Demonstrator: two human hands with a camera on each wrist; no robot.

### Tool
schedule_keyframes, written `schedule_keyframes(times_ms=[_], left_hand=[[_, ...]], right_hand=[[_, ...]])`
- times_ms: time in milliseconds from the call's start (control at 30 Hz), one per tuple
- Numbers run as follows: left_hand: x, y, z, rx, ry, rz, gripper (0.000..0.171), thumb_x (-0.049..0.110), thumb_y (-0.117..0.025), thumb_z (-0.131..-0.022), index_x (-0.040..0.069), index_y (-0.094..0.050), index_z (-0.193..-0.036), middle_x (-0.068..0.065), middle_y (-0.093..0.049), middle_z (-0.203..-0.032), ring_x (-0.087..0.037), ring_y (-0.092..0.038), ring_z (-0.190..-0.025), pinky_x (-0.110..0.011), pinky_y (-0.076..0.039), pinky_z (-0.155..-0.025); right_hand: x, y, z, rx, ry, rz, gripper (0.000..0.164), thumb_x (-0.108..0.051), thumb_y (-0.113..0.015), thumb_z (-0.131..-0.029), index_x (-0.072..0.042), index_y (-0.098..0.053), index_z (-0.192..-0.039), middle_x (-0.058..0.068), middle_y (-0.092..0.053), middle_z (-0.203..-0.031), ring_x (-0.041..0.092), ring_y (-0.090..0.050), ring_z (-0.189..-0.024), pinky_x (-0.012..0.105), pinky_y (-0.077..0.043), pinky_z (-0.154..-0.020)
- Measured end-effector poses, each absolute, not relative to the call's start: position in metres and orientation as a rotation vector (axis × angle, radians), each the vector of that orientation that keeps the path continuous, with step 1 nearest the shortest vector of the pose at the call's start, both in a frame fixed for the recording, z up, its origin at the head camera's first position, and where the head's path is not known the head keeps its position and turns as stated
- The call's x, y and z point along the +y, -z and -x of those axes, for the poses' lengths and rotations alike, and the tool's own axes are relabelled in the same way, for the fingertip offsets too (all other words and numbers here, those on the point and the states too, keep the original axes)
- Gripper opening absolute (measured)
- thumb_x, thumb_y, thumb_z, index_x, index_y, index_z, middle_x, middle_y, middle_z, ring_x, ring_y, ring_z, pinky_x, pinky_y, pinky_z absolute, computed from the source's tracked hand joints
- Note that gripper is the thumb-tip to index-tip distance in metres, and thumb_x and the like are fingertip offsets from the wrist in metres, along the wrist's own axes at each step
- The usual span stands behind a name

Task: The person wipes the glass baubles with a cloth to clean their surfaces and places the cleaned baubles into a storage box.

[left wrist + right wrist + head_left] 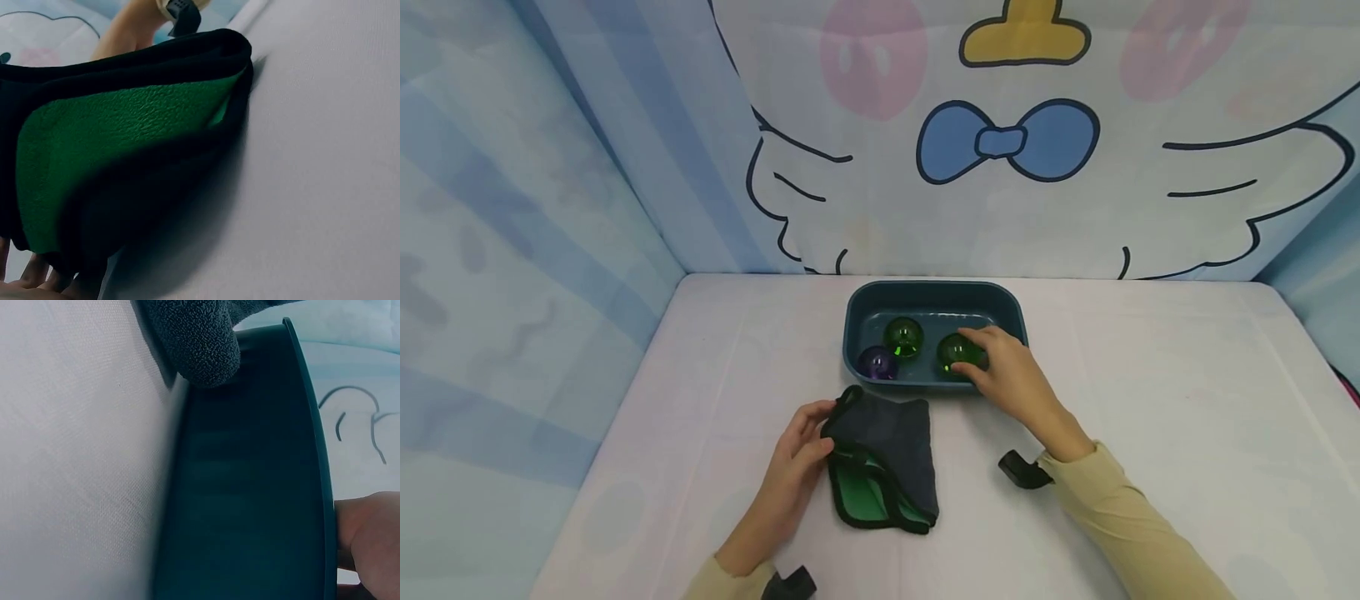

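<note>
In the head view a dark teal plastic tub (932,387) stands toward the back of the table. My right hand (1011,371) reaches over its front right rim and pinches a green transparent ball (957,353) between thumb and fingers. Another green ball (903,337) and a purple ball (877,363) lie in the tub's left half. In front of the tub, my left hand (793,462) grips the left edge of a folded cloth (891,433), dark grey outside, green inside, with black edging. The left wrist view shows the cloth's green side (125,125) close up.
A pale cloth covers the table (1150,433). Behind it hangs a printed curtain (1000,225) with a cartoon figure, and a blue patterned curtain (512,333) closes off the left. Black wrist mounts (1024,470) project beside the sleeves.
</note>
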State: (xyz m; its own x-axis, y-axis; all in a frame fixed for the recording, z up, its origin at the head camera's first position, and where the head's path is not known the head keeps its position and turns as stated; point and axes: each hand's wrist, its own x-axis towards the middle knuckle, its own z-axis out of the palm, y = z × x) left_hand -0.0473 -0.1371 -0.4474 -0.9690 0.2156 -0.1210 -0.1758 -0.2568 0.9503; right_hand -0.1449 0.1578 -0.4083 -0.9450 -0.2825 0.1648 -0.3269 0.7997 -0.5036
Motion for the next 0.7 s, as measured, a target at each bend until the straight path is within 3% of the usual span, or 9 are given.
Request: schedule_keyframes(times_ms=[233,433,700], left_hand=[[-0.147,0.449,0.049,1.925,-2.234,-0.06,0.043,0.008,-0.056,-0.098,0.003,-0.043,-0.139,-0.009,-0.046,-0.146,-0.013,-0.051,-0.13,-0.022,-0.047,-0.102],[-0.155,0.45,0.054,2.186,-2.104,-0.122,0.051,0.002,-0.068,-0.091,0.005,-0.048,-0.138,-0.015,-0.049,-0.144,-0.019,-0.053,-0.129,-0.02,-0.05,-0.1],[-0.16,0.442,0.058,2.325,-2.073,-0.107,0.049,-0.001,-0.067,-0.091,-0.002,-0.048,-0.137,-0.019,-0.047,-0.144,-0.028,-0.048,-0.133,-0.02,-0.045,-0.106]], right_hand=[[0.159,0.406,0.145,-2.941,-0.816,-0.482,0.054,-0.021,-0.079,-0.085,0.001,-0.061,-0.131,0.027,-0.063,-0.123,0.03,-0.066,-0.085,0.044,-0.056,-0.069],[0.159,0.405,0.146,-2.99,-0.804,-0.427,0.053,-0.023,-0.078,-0.087,0.001,-0.06,-0.131,0.026,-0.058,-0.128,0.04,-0.062,-0.109,0.053,-0.055,-0.087],[0.161,0.407,0.145,-2.972,-0.872,-0.417,0.048,-0.022,-0.075,-0.089,0.003,-0.061,-0.128,0.023,-0.055,-0.131,0.04,-0.058,-0.118,0.055,-0.051,-0.098]])
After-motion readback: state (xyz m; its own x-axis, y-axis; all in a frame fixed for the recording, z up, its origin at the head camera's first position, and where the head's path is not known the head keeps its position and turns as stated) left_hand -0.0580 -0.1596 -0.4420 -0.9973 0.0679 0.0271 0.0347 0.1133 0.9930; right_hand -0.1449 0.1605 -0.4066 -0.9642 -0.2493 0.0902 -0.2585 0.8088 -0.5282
